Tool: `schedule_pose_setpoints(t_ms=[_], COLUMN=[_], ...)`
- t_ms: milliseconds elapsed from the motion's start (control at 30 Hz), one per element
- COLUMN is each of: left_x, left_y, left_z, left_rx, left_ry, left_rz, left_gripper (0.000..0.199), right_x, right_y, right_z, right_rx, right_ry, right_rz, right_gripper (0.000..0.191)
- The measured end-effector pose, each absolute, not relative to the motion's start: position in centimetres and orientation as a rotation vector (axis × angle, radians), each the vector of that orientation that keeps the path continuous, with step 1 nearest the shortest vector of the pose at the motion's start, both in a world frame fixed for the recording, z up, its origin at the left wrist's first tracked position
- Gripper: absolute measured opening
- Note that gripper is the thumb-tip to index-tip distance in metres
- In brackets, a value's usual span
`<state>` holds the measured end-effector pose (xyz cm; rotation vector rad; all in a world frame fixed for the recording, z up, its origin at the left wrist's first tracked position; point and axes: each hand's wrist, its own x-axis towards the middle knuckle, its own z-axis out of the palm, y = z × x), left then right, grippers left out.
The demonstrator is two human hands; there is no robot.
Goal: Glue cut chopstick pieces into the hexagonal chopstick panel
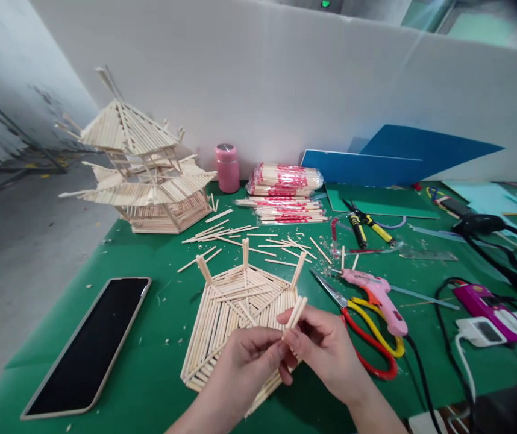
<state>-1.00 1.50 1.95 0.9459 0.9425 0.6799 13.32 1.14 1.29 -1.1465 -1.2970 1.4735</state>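
Holding a bundle of short wooden sticks point(296, 313) in the right hand point(326, 345), with thumb and fingers closed around the lower part, upper ends poking out and tilted toward the right. Pinched narrow at the lower end of the same bundle with the fingers of the left hand point(255, 360), contact there partly hidden. Raised over the near right part of a hexagonal stick platform point(211, 328), laid flat on the green desk point(159, 319). Rising from the far corners of that platform: three stick posts point(245, 254), middle one nearly upright, outer two leaning outward.

Scattered just beyond: loose cut sticks point(281, 246) and wood crumbs. Farther back at left: a tiered pagoda model point(175, 188) built from similar sticks. Along the back, beside it: an upright pink flask point(227, 170), then plastic-wrapped packs of chopsticks point(285, 179), then blue boards point(362, 167).

Lying right of the platform: scissors point(340, 299) with red and yellow handles, and just beside them a pink glue gun point(382, 298). Beyond these: pliers point(378, 230) with black-and-yellow handles spread apart. At far right: a purple power strip point(482, 304). At left, well apart from both hands: a smartphone point(89, 346), dark screen up.
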Motion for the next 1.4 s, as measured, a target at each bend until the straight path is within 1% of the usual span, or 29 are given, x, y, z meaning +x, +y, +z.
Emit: schedule_pose_setpoints(t_ms=[67, 100, 200, 300, 567, 833, 900, 1000, 1067, 1167, 1267, 1400], left_x=[-1.0, -1.1, -1.2, -1.2, -1.4, -1.5, -1.3, -0.8, -0.5, 0.0, 0.2, 0.4], left_y=[1.4, 1.3, 0.9, 0.8, 0.7, 0.7, 0.8, 1.2, 1.5, 1.7, 1.5, 1.0], left_z=[1.8, 1.8, 1.7, 1.9, 1.7, 1.6, 1.5, 1.5, 1.6, 1.5, 1.5, 1.7], left_rx=[0.956, 0.969, 1.033, 1.067, 1.138, 1.061, 0.982, 0.881, 0.843, 0.765, 0.668, 0.628], left_ry=[0.960, 0.971, 1.007, 1.003, 1.018, 1.038, 1.008, 0.966, 0.976, 0.971, 0.919, 0.858], left_rz=[0.668, 0.658, 0.616, 0.589, 0.571, 0.558, 0.596, 0.694, 0.736, 0.756, 0.735, 0.702], left_gripper=[0.031, 0.031, 0.031, 0.031, 0.031, 0.029, 0.024, 0.023, 0.020, 0.024, 0.023, 0.026], right_x=[13.7, 13.9, 14.4, 14.6, 14.3, 14.0, 13.8, 13.4, 13.4, 13.6, 14.0, 14.2], right_y=[1.2, 1.2, 1.5, 1.8, 1.7, 1.8, 1.8, 1.9, 1.8, 1.6, 1.3, 1.0], right_z=[1.1, 1.1, 1.2, 1.6, 1.7, 1.4, 1.2, 0.9, 0.8, 0.4, -0.2, -0.7], right_rx=[-1.147, -1.148, -1.133, -1.127, -1.139, -1.172, -1.193, -1.231, -1.226, -1.220, -1.226, -1.100], right_ry=[-1.261, -1.239, -1.220, -1.300, -1.388, -1.351, -1.322, -1.283, -1.280, -1.239, -1.145, -1.076], right_rz=[1.447, 1.413, 1.264, 1.158, 1.035, 1.034, 1.044, 1.077, 1.115, 1.201, 1.291, 1.417], right_gripper=[0.024, 0.024, 0.017, 0.015, 0.013, 0.014, 0.015, 0.015, 0.015, 0.019, 0.022, 0.016])
